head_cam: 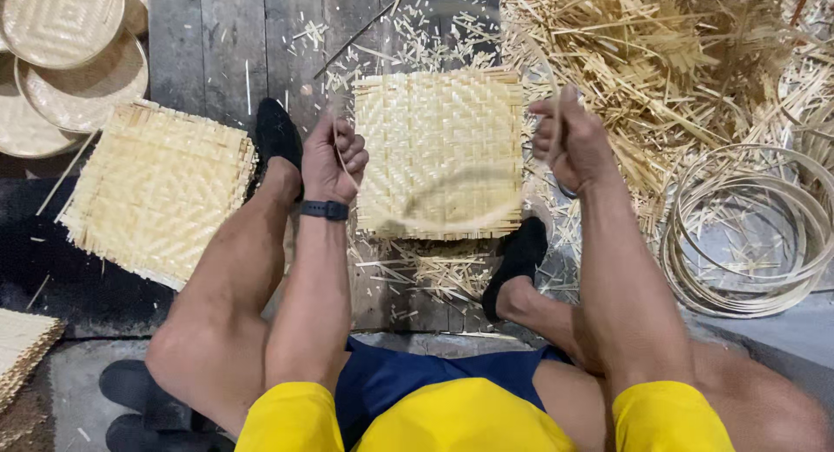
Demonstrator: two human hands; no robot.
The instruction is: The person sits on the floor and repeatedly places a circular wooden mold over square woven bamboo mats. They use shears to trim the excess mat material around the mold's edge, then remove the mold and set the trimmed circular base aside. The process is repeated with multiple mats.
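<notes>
Big heap of bamboo offcuts [669,61] piled far right, hoops [747,235] stacked beside, within reach. Square woven mat [439,148] flat on the boards between both feet, pinned for working. Second mat [156,191] set aside left. Left hand [333,161] and right hand [569,144] both closed tight on a thin strip [452,217], bowed low over the mat's near edge, blurred in the middle, ends pinched in each fist.
</notes>
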